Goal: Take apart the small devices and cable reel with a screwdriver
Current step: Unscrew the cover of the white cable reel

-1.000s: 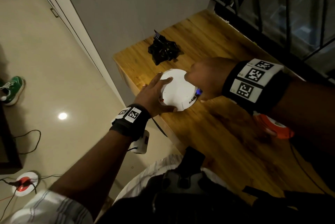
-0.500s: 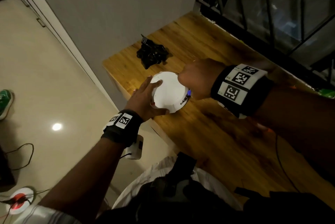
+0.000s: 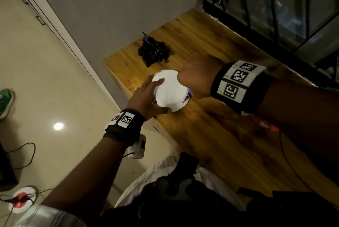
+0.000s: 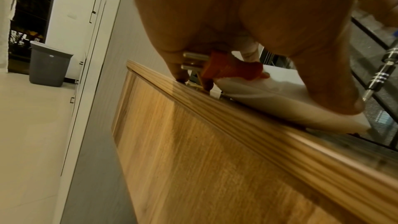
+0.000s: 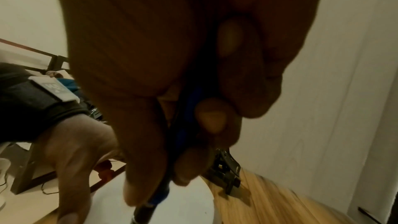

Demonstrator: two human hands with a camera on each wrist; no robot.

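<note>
1. Steadying the white cable reel (image 3: 169, 91) near the counter (image 3: 229, 135) corner, the left hand (image 3: 146, 96) is lying over its rim, fingers spread and pressing, thumb hooked round the near edge.
2. The right hand (image 3: 196, 78) is keeping a closed grip on the blue-handled screwdriver (image 5: 183, 134), its shaft pointing down at the reel's right edge.
3. Whether the tip is sitting in a screw is hidden; it should be seating squarely before turning.
4. Pressing straight down while twisting is probably guarding against slipping; the orange plug (image 4: 228, 69) under the left palm should be staying clear.
</note>
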